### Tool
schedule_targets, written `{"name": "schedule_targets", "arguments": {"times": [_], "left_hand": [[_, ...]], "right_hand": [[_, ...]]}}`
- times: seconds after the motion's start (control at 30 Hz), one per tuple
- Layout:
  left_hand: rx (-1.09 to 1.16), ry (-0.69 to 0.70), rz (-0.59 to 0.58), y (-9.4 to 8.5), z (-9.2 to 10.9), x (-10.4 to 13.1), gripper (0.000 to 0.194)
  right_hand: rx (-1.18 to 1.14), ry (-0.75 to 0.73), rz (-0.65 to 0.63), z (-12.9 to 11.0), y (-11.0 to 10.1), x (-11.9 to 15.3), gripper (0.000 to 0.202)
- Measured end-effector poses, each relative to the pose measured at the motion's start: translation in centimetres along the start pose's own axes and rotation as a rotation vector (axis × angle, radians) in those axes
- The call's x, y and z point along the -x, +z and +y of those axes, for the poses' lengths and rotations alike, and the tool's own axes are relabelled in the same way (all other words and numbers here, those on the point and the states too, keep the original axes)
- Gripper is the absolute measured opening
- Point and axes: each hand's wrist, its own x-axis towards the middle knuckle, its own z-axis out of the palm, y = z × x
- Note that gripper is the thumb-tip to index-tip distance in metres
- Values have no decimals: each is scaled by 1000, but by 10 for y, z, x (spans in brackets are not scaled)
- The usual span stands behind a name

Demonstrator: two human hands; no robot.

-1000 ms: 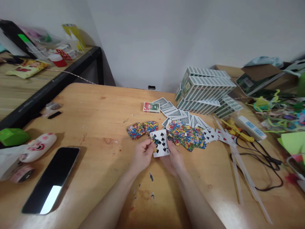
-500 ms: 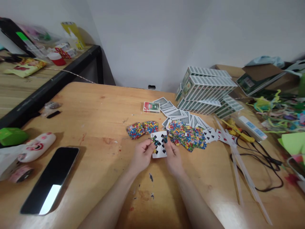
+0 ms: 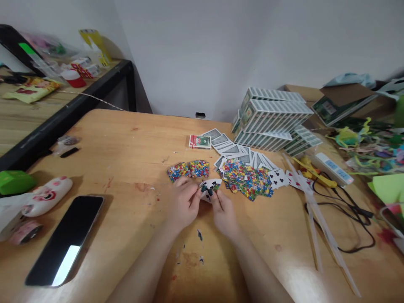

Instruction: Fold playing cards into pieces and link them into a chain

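Note:
Between my two hands is a white playing card (image 3: 206, 196) with black pips, bent and tilted; its number is no longer readable. My left hand (image 3: 184, 203) pinches its left side, and my right hand (image 3: 224, 210) pinches the right side with the thumb on its face. Just beyond my left hand lie small piles of multicoloured patterned cards (image 3: 198, 168). A larger spread of such colourful cards (image 3: 249, 179) lies to the right of my right hand. Behind it, grey-backed playing cards (image 3: 233, 150) fan across the table, near a red and green card box (image 3: 200, 142).
Stacked card boxes (image 3: 276, 115) stand at the back right. Clear plastic strips (image 3: 322, 227), a yellow tool (image 3: 315, 174), black cable and a white power strip (image 3: 333, 168) lie on the right. A black phone (image 3: 66, 240) and a white plush-like item (image 3: 49, 195) are on the left.
The card, earlier held flat with a nine of spades facing me, is now bent and tilted. My left hand has turned and risen over it slightly.

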Motion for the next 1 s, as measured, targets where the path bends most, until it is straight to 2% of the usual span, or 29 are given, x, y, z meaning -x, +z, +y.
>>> {"name": "schedule_targets", "arguments": {"times": [0.07, 0.1, 0.17, 0.27, 0.37, 0.47, 0.6, 0.73, 0.8, 0.87, 1.0], "left_hand": [[69, 54, 37, -4, -1, -3, 17], [141, 26, 45, -6, -1, -5, 14], [366, -111, 8, -7, -1, -8, 17], [696, -375, -166, -4, 3, -10, 26], [836, -592, -243, 1, 10, -9, 19], [909, -730, -182, 6, 14, -7, 18], [953, -807, -26, 13, 14, -5, 24], [847, -769, 51, 16, 12, -4, 22], [764, -675, 38, 16, 10, -4, 18], [665, -496, 19, 14, 8, -3, 12], [345, -82, 27, 8, 4, -3, 8]], "right_hand": [[48, -16, -6, -2, -1, 1, 22], [75, -25, -18, -3, -1, 1, 22], [117, -44, -69, -4, -1, 3, 22], [134, -75, -148, -3, 1, 5, 24], [120, -75, -150, -1, 2, 4, 28], [38, -51, -156, -3, 0, 2, 28], [-110, -13, -156, -7, -5, -3, 22], [-190, 37, -61, -6, -9, -6, 13], [-157, 39, 19, -4, -12, -5, 11], [-33, -11, 96, -2, -14, -4, 10], [312, -217, 201, 0, -19, -2, 15]]}}
